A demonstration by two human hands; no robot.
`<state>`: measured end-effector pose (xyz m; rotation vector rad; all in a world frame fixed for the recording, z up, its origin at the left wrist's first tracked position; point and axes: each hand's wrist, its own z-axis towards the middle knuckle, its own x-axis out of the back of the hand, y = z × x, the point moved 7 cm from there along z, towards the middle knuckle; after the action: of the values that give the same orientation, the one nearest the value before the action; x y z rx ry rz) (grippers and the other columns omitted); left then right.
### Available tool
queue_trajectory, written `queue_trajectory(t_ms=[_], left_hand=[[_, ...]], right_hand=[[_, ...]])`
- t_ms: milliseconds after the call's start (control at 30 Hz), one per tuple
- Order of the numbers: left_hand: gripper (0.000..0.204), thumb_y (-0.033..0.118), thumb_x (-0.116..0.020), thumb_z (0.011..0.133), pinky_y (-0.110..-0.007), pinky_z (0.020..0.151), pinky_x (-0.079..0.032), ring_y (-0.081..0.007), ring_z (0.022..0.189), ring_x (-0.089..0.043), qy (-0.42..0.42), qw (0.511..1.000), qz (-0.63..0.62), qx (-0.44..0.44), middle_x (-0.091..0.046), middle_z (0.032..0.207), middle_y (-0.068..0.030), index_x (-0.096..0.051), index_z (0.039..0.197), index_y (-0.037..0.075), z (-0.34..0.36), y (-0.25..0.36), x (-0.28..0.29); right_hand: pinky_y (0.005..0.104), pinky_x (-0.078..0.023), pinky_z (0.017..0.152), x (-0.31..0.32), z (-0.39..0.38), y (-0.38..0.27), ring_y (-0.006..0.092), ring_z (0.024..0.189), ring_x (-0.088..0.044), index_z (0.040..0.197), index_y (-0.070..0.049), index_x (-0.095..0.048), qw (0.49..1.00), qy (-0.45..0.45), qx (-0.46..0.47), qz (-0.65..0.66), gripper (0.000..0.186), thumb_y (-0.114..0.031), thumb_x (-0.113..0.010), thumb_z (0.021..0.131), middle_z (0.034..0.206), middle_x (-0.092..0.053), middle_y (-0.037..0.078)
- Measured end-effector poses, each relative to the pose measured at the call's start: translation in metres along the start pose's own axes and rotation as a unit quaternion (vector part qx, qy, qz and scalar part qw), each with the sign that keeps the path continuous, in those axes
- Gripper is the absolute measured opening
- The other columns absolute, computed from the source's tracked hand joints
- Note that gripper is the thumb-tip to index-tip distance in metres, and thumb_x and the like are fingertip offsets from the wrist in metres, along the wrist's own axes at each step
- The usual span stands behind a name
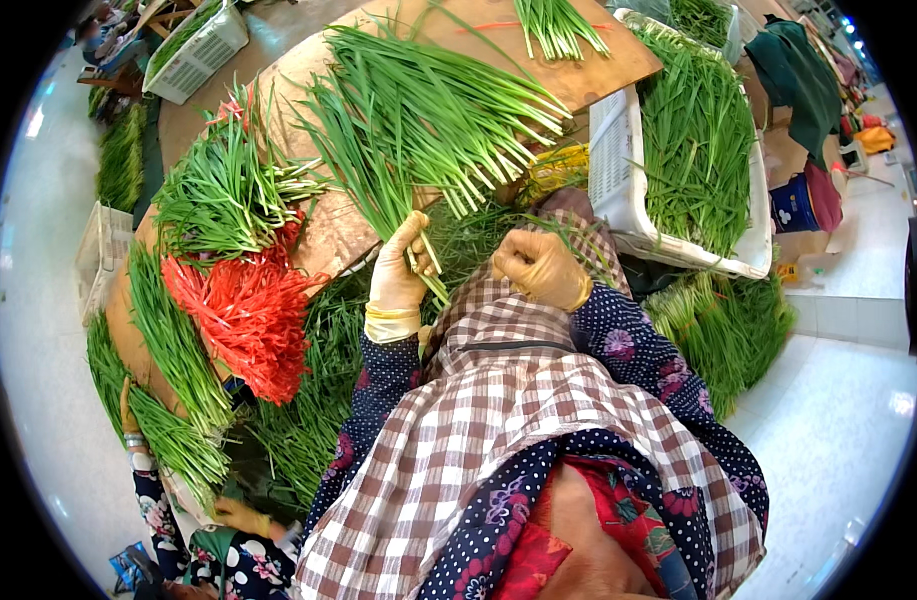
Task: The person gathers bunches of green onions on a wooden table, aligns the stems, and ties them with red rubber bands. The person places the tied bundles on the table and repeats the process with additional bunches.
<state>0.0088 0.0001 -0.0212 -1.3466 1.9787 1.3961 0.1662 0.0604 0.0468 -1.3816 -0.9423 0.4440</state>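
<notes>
My left hand (398, 277), in a pale yellow glove, is closed around a few long garlic chives (386, 205). Their leaves point up and away over the table edge, while the white stalk ends come out below the fist. Gloved the same way, my right hand (544, 268) is curled shut over my lap, a little to the right and apart from the left. Whatever its fingers may hold is hidden. Just beyond both hands, a large fanned pile of garlic chives (428, 105) lies on the round wooden table (618, 72), white ends toward the right.
Left on the table are a smaller chive heap (218, 195) and a mass of red ties (243, 325). A white crate (610, 165) full of chives stands at right. Loose greens (313, 400) cover the floor below. A co-worker's gloved hand (246, 518) shows at lower left.
</notes>
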Motion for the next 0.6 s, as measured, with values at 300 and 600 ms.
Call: queue_trajectory(t_ms=[300,600], left_hand=[[0.016,0.013,-0.058,0.085,-0.027,0.056,-0.05,-0.0136,0.066,-0.058,0.012,0.993,-0.114,0.013,-0.06,0.077,-0.0064,-0.06,0.097,0.002,0.007,0.005,0.009],[0.023,0.021,-0.06,0.087,-0.022,0.048,-0.036,-0.0044,0.044,-0.034,0.022,1.0,-0.012,-0.007,-0.037,0.057,0.0075,-0.058,0.102,0.003,0.013,0.01,-0.009]], right_hand=[[0.0351,-0.047,0.049,0.02,0.031,-0.038,0.0246,0.054,-0.061,0.079,-0.01,-0.061,0.926,0.192,0.126,-0.3,0.02,-0.029,-0.056,0.084,0.061,-0.061,0.006],[0.0335,-0.047,0.052,0.001,0.07,0.006,0.0209,0.052,-0.061,0.076,-0.001,-0.06,0.978,0.054,-0.065,-0.191,0.032,-0.033,-0.055,0.079,0.06,-0.06,0.012]])
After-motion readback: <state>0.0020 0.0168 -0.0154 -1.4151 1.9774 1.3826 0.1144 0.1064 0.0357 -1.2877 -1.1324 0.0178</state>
